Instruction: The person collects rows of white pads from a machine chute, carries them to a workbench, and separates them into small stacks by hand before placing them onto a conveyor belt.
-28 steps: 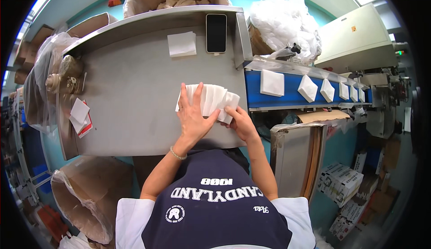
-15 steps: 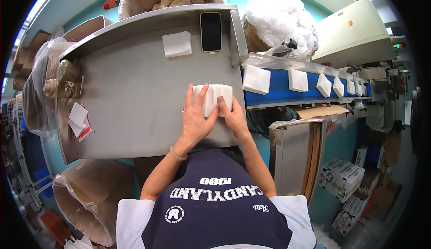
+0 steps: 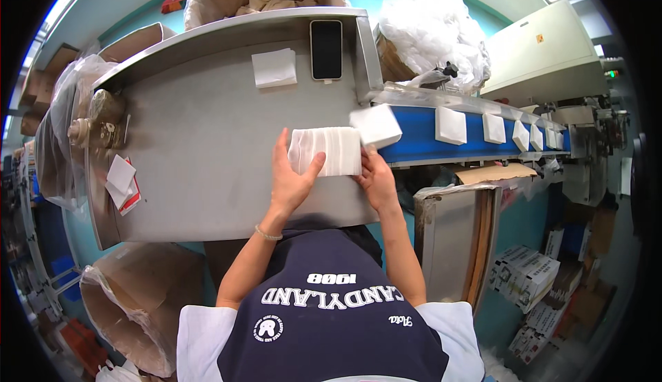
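Left hand (image 3: 288, 187) holds a white, layered, papery block (image 3: 327, 149) over the grey metal table (image 3: 207, 168).
Right hand (image 3: 380, 183) curls at its right end, grip unclear, beside a white square packet (image 3: 377, 127) at the blue conveyor belt (image 3: 418, 139).

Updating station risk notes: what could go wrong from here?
1. The left grip is on the white stack; uneven pressure might fan its pieces out.
2. The skewed packet appears to overhang the near end of the blue belt; it could slip or snag.
3. More white packets line the belt; any delay might crowd them.
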The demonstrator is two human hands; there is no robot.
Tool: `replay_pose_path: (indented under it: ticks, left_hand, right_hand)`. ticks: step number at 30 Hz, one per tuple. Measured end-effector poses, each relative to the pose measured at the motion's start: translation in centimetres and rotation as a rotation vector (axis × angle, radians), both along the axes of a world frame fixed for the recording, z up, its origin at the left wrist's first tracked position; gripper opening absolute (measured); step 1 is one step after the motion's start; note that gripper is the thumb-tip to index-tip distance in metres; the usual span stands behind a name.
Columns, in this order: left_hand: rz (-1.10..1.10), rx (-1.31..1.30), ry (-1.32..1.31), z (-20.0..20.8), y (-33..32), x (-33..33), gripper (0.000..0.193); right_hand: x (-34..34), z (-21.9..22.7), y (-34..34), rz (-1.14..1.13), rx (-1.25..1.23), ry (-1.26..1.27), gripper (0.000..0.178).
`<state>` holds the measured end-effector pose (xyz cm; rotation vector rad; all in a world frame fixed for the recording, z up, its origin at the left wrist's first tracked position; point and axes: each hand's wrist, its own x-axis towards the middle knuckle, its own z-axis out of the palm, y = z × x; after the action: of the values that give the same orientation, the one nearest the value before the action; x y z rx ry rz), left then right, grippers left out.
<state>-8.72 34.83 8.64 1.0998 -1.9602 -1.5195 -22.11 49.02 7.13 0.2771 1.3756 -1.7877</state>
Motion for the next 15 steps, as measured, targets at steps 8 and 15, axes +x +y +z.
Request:
replay_pose_path:
  ticks: [8, 15]
  left_hand:
    - [-0.167, 0.049, 0.04, 0.8, 0.4, 0.0, 0.089]
    - [-0.17, 0.122, -0.048, 2.7, 0.2, 0.0, 0.089]
  right_hand:
    - [2.4, 1.8, -3.2, 0.216, 0.02, 0.09, 0.041]
    - [1.0, -0.1, -0.4, 0.087, 0.064, 0.074, 0.037]
